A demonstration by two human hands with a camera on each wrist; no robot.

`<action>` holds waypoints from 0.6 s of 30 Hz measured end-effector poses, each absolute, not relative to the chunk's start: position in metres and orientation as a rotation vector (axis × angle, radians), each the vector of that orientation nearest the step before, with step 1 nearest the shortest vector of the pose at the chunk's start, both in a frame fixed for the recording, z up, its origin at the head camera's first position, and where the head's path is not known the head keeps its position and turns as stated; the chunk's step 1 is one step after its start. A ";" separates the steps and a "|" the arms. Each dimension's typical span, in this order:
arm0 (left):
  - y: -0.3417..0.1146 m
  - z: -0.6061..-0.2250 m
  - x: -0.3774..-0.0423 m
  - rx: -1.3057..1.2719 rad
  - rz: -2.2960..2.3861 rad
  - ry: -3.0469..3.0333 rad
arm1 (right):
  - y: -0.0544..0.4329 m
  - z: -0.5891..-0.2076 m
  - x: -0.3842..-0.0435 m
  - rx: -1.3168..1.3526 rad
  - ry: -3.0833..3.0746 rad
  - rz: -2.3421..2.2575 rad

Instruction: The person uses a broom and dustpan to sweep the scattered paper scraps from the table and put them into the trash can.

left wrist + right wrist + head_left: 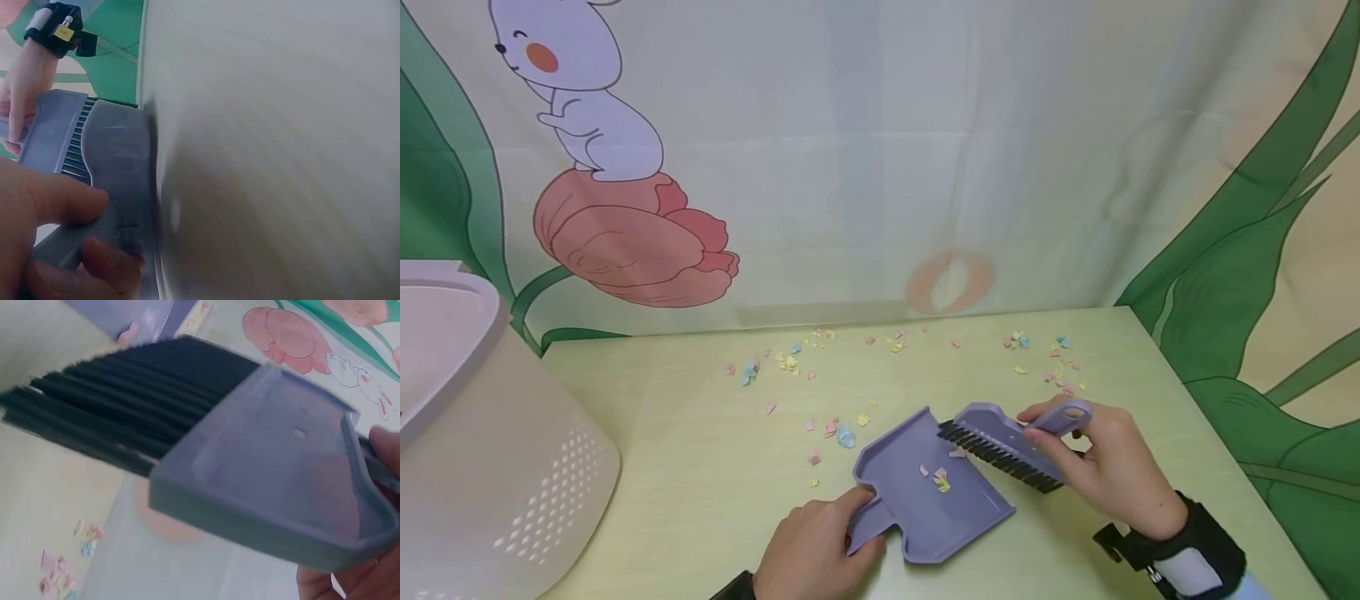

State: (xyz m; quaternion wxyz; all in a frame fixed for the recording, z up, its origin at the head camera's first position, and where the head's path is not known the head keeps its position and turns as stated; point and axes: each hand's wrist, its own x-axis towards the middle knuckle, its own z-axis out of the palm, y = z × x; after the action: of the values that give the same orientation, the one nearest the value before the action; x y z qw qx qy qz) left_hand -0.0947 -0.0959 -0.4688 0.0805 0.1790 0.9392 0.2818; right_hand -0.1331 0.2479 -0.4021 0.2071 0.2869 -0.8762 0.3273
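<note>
My left hand [820, 542] grips the short handle of a purple dustpan [917, 517], which lies on the table with a few pink and yellow paper scraps [942, 481] in it. In my right hand [1116, 467] is the handle of a purple hand brush [992, 425]. Its black bristles [144, 394] slant over the dustpan's open edge, near a pink scrap. The left wrist view shows the dustpan [119, 144] from the side, with the brush [56, 128] just behind it.
Small pink, yellow and blue paper scraps [846, 435] are scattered over the middle and back of the pale table [700, 450]. More scraps [1060, 382] lie at the back right. A white perforated bin [497, 467] stands at the left. A printed curtain [850, 167] hangs behind.
</note>
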 end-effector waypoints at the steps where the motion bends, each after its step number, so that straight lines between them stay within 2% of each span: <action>1: -0.096 -0.469 -0.095 0.536 0.842 2.810 | 0.248 -0.402 -0.133 0.771 -2.441 0.889; 8: -0.096 -0.470 -0.095 0.539 0.849 2.827 | 0.248 -0.406 -0.137 0.678 -2.422 0.646; 18: -0.096 -0.468 -0.093 0.542 0.829 2.845 | 0.229 -0.417 -0.129 0.827 -2.409 0.438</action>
State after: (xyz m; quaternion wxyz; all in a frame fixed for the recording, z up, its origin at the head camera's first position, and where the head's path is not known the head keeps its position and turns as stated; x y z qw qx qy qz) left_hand -0.0926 -0.0963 -0.4677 0.0643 0.1796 0.9424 0.2747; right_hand -0.1290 0.2287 -0.4168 0.2751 0.3078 -0.8961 0.1631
